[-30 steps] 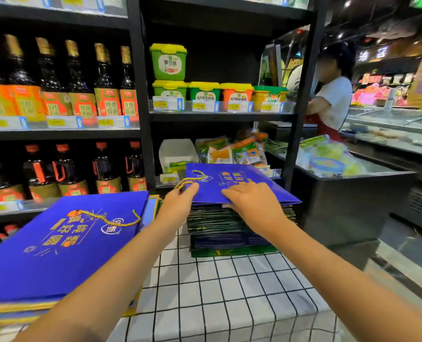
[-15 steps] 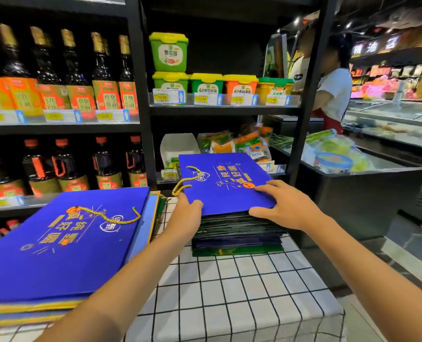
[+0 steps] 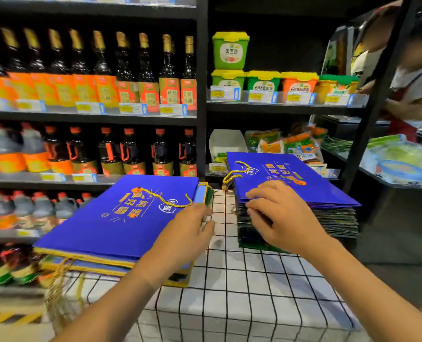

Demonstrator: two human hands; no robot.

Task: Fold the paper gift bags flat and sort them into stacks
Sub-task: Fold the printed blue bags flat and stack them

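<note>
Left hand (image 3: pixel 187 233) gone from right stack (image 3: pixel 333 218) to left stack (image 3: pixel 121 218), right hand (image 3: pixel 279 218) shifted from top bag (image 3: pixel 291 178) to stack's near-left edge

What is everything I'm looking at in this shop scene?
Left stack of gift bags: one stack, blue top bag with gold cord, near left on the table.
Right stack of gift bags: one taller stack, blue bag on top, dark ones beneath, far right on the table.
Tablecloth: one, white with black grid, under both stacks.
Sauce bottles: many, dark with orange labels, on the left shelves.
Tubs: several, green, orange and yellow, on the upper right shelf.
Another person: one, white top, far right.
Left hand: blurred, at the left stack's right edge.
Right hand: fingers at the right stack's near edge.
</note>
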